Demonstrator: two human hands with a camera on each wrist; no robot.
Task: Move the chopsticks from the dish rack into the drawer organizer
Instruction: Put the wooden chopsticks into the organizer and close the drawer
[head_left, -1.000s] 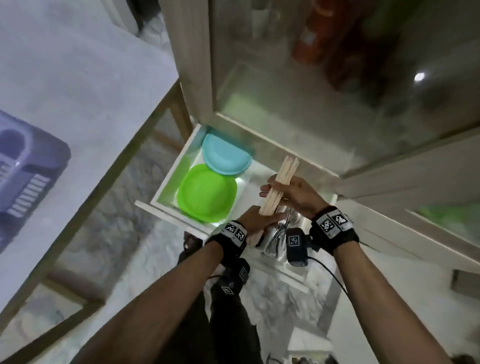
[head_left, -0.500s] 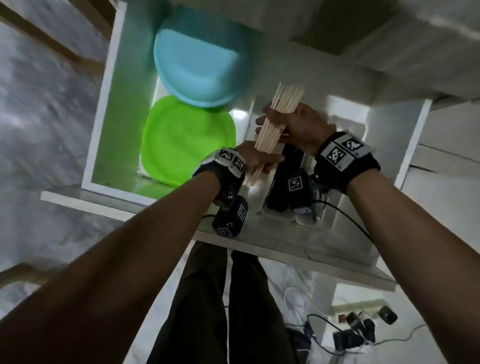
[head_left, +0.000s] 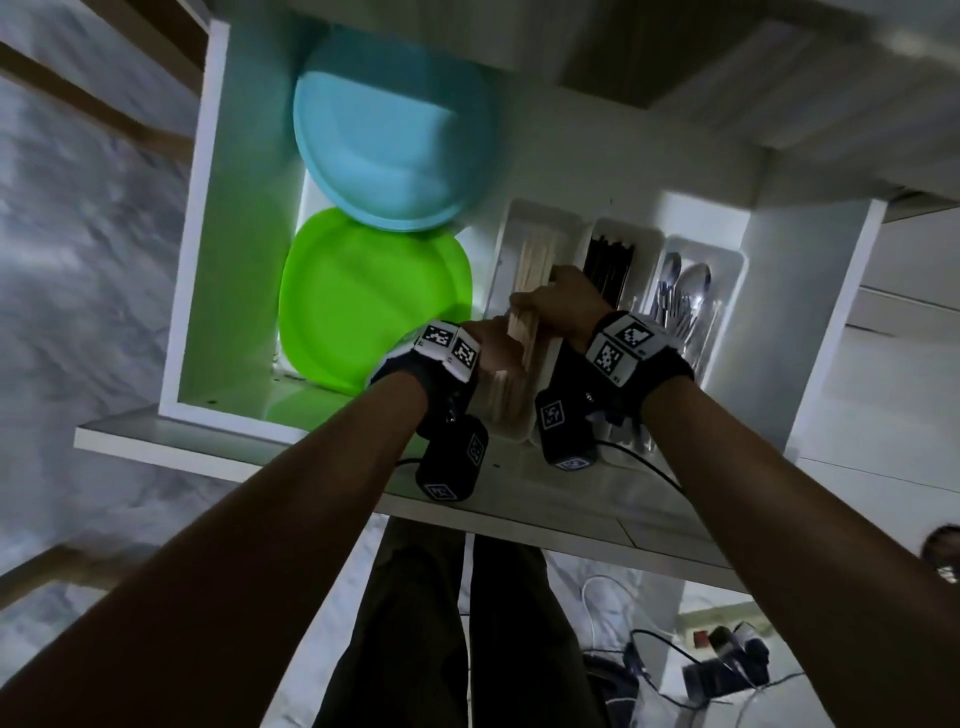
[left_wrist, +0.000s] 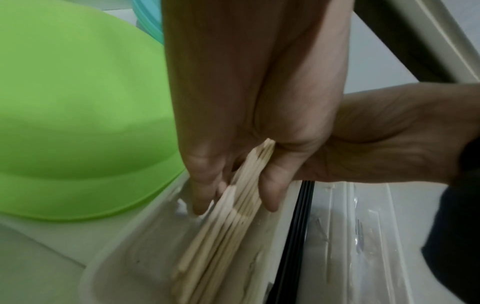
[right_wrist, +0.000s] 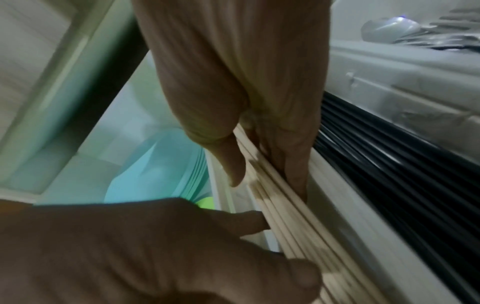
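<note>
Lowered since half a second ago, the bundle of pale wooden chopsticks (head_left: 524, 338) now lies down inside the leftmost compartment of the white plastic drawer organizer (head_left: 737, 270) instead of standing raised above it. Both hands grip it — the left hand (head_left: 488, 345) pinches the near end between thumb and fingers, and the right hand (head_left: 563, 306) is curled round the middle. The bundle holds too many sticks to count.

The organizer has three compartments: the pale chopsticks on the left, a set of black chopsticks (head_left: 609, 267) in the middle, metal spoons (head_left: 685, 291) and other cutlery on the right. Beside it in the open white drawer (head_left: 195, 260) sit two round plastic plates — a light blue plate (head_left: 389, 140) overlapping a bright green plate (head_left: 363, 301). Grey marbled floor (head_left: 88, 270) lies below, with black cables and plugs (head_left: 722, 670) at lower right.
</note>
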